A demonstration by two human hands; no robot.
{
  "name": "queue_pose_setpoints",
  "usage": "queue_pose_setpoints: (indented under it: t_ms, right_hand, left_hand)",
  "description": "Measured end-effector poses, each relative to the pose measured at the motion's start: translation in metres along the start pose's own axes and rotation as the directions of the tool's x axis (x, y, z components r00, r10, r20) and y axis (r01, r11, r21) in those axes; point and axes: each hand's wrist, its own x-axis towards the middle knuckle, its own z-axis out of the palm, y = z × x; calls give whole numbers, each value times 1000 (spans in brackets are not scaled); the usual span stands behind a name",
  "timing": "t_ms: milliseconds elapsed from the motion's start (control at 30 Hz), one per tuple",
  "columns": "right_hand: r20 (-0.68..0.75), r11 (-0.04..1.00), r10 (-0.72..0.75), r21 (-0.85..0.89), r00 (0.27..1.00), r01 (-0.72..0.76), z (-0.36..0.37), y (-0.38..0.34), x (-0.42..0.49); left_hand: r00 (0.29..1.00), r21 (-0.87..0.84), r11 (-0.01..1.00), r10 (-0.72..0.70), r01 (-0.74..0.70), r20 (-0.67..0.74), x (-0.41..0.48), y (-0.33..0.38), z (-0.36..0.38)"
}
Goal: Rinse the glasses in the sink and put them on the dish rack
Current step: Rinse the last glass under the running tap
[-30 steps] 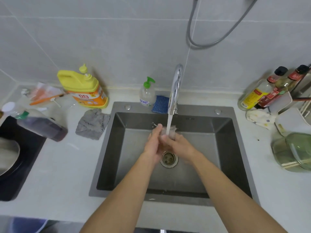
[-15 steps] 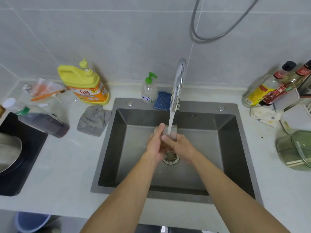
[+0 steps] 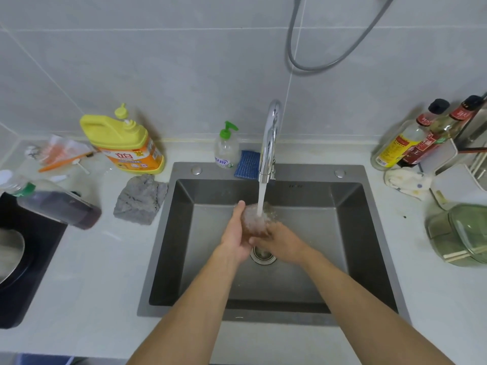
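Observation:
A small clear glass (image 3: 257,219) sits between both my hands over the steel sink (image 3: 210,259), just above the drain (image 3: 263,256). Water runs from the chrome faucet (image 3: 270,143) straight into the glass and foams inside it. My left hand (image 3: 234,238) wraps the glass from the left, thumb up along its side. My right hand (image 3: 279,242) grips it from the lower right. The lower part of the glass is hidden by my fingers. A white dish rack (image 3: 458,177) stands at the right edge, partly cut off.
A yellow detergent jug (image 3: 123,143), a grey cloth (image 3: 139,198), a lying dark bottle (image 3: 58,206) and a black cooktop (image 3: 23,259) are on the left. Soap pump (image 3: 226,148) and blue sponge (image 3: 247,164) stand behind the sink. Sauce bottles (image 3: 416,138) and a green lidded container (image 3: 461,233) sit right.
The glass stays under the running water in both hands; it now looks fuller and frothy. The hands have shifted only slightly around it.

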Motion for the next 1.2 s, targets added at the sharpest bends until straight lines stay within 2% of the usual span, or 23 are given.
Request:
queue_pose_setpoints:
  t_ms: [33, 67, 133, 200, 233, 300, 367, 467, 567, 633, 667, 767, 833, 967, 1033, 1133, 1200]
  right_hand:
    - [-28, 996, -26, -88, 999, 23, -2, 3, 0]
    - [-61, 997, -40, -72, 997, 35, -3, 2, 1]
    - [-128, 995, -14, 96, 992, 27, -2, -6, 4]
    - [-111, 977, 42, 212, 993, -18, 1, -12, 7]
    - [-85, 976, 37, 215, 996, -18, 0, -12, 7]
    - [5, 992, -23, 123, 1000, 22, 0, -8, 1]
    - [57, 999, -9, -39, 998, 11, -3, 0, -4]
    - [-28, 989, -35, -146, 999, 30, 1, -2, -5]
    - [-102, 986, 44, 162, 994, -28, 11, -12, 1]
    - [-81, 965, 67, 259, 994, -44, 11, -11, -1]
    - [-63, 979, 32, 203, 997, -19, 10, -9, -3]
    - [-5, 990, -41, -134, 999, 40, 7, 2, -6]
    - [-24, 993, -50, -108, 998, 47, 7, 1, -5]
    - [-76, 986, 2, 167, 997, 11, 8, -9, 0]
    - [-18, 994, -20, 109, 1000, 22, 8, -3, -1]
    - [36, 982, -14, -188, 999, 21, 9, 5, 0]
    - [8, 993, -38, -114, 999, 39, 9, -2, 2]
  left_hand:
    - [1000, -2, 1000, -1, 1, 4, 1, 0, -1]
    - [1000, 13, 1000, -5, 5, -3, 1, -1, 1]
    - [999, 38, 999, 7, -5, -34, 0, -5, 3]
    - [999, 37, 999, 15, -13, -39, 1, -8, 6]
    - [999, 38, 999, 7, -6, -39, 2, -8, 6]
    - [999, 33, 999, -7, 9, -45, 4, -6, 4]
    - [999, 32, 999, -11, 13, -53, 0, -4, 3]
    - [997, 12, 999, -31, 32, -72, 6, -10, -3]
    - [998, -1, 1000, -22, 22, -60, 9, -14, -3]
    - [999, 23, 1000, -16, 18, -51, 4, -9, 1]
    - [998, 6, 1000, -10, 10, -55, 1, -6, 3]
    - [998, -17, 999, -32, 31, -61, 1, 0, 5]
    - [996, -1, 999, -39, 39, -78, -1, -3, 3]
    - [997, 31, 999, -22, 25, -80, -1, -6, 0]
    - [997, 35, 999, -36, 39, -71, -4, -2, 0]
    - [995, 10, 996, -89, 90, -53, -4, 2, -6]
    - [995, -4, 997, -73, 72, -67, -2, -2, -10]
